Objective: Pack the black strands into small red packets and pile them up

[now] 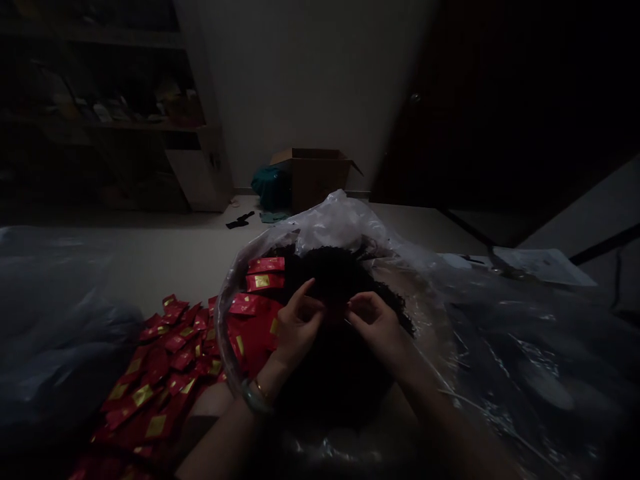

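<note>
Your left hand point(295, 330) and right hand point(375, 323) over a bagged dark mass point(340, 273).
Fingertips pinched close together, what's between them too dim to tell; clear plastic bag point(340, 220) around it, red packets point(165, 360) heaped at your left.

Red sachets point(165, 360) with gold squares, black granules point(340, 273), clear plastic bag point(345, 220)

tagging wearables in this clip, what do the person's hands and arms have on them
No gloves and no sleeves in view. The left hand wears at its wrist a pale green bangle and a thin gold bracelet. The right hand shows no jewellery, though the picture is dim.
</note>
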Demonstrator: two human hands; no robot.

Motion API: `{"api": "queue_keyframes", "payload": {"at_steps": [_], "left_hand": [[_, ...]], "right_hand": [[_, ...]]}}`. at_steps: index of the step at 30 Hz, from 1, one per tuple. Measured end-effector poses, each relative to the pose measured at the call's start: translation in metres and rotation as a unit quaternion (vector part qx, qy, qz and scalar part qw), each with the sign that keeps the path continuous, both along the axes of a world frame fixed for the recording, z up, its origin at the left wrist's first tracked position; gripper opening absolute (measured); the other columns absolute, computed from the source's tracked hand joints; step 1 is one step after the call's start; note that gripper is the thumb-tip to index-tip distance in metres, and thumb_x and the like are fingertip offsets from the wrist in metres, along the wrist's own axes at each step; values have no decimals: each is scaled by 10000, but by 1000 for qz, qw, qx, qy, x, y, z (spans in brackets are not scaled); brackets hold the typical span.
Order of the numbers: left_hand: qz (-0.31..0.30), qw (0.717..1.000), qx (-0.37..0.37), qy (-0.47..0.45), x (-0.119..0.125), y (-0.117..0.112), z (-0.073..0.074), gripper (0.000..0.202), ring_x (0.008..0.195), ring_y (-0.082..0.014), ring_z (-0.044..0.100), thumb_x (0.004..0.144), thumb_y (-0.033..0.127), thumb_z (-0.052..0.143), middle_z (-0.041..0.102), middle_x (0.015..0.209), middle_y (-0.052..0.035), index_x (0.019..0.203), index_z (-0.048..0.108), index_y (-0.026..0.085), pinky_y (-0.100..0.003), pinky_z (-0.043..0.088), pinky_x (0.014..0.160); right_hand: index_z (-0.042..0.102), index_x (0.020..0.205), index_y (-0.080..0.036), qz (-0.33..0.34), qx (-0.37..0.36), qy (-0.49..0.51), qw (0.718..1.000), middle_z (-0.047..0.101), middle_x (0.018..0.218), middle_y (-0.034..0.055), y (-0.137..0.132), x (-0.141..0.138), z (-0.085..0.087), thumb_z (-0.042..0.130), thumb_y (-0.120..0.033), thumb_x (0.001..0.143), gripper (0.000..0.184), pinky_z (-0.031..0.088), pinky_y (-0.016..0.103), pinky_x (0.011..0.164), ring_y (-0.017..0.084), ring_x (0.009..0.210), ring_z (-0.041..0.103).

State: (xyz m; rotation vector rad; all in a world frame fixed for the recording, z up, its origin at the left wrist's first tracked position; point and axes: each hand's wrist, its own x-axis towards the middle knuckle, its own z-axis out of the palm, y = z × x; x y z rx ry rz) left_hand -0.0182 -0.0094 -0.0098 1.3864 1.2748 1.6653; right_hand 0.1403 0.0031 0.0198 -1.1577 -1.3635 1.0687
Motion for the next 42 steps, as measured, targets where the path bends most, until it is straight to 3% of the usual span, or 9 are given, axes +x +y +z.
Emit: {"api": "queue_keyframes", "payload": {"at_steps": [6, 10, 15, 18, 23, 27, 31, 35, 42], "left_hand": [[-56, 994, -91, 34, -2, 6, 3, 180, 693, -140, 610, 685, 299, 709, 670, 740, -14, 823, 724, 183, -234, 482, 647], [-60, 989, -121, 59, -1, 9, 3, 219, 728, -151, 588, 773, 363, 625, 660, 793, -25, 861, 693, 174, -252, 466, 672], [15, 891, -180, 416, -3, 4, 5, 185, 913, -250, 549, 842, 262, 521, 634, 953, -123, 860, 664, 147, -376, 432, 809], [62, 801, -235, 547, -7, 1, 5, 225, 1024, -330, 503, 810, 264, 572, 599, 1070, -186, 969, 657, 129, -434, 405, 835], [86, 758, -303, 572, -20, 2, 5, 347, 1013, -364, 536, 821, 243, 568, 575, 1128, -258, 1108, 597, 51, -440, 411, 811], [38, 722, -341, 601, -35, 5, 14, 302, 988, -334, 591, 809, 268, 594, 652, 1019, -220, 1024, 637, 59, -349, 436, 748], [0, 718, -350, 601, -43, 4, 25, 220, 931, -278, 627, 826, 199, 539, 688, 988, -172, 995, 651, 114, -291, 424, 682], [16, 735, -316, 600, -42, 4, 25, 305, 926, -269, 626, 884, 115, 374, 693, 981, -162, 1043, 633, 122, -305, 419, 696], [71, 891, -206, 398, -53, 12, 18, 317, 881, -237, 658, 834, 128, 453, 718, 986, -110, 1086, 641, 176, -318, 465, 764]], "right_hand": [[575, 765, -198, -23, 31, -25, 999, 642, 738, 1, 0, -3, 0, 692, -349, 636, 231, 530, 309, 700, 178, 724, 638], [573, 791, -201, -84, 82, -77, 990, 633, 731, 6, 13, 16, 3, 636, -358, 667, 211, 519, 312, 658, 177, 689, 618], [604, 798, -202, -194, 142, -211, 947, 649, 782, 36, 20, 40, 12, 617, -352, 701, 180, 518, 385, 750, 206, 732, 620], [592, 853, -215, -113, 153, -119, 975, 673, 874, 54, -5, 23, 20, 642, -354, 743, 184, 535, 391, 792, 214, 814, 653], [410, 1309, -340, 257, 87, 26, 962, 443, 1429, 77, -42, -5, 35, 641, -310, 809, 552, 522, 396, 923, 233, 1200, 552], [521, 1250, -269, 266, 67, -142, 951, 543, 1322, 75, -22, 13, 28, 560, -281, 854, 398, 499, 398, 960, 222, 1186, 557], [577, 1196, -165, 193, 12, -454, 870, 628, 1153, 143, 8, 28, 0, 623, -208, 803, 398, 489, 447, 916, 289, 1061, 617], [365, 1401, -102, 100, -77, -625, 770, 561, 1196, 248, 19, 24, -30, 734, -157, 672, 819, 516, 468, 761, 392, 1009, 625], [200, 1471, -127, 41, -44, -571, 819, 638, 1091, 203, 44, 67, -63, 662, -93, 676, 921, 500, 380, 771, 314, 949, 665]]}}
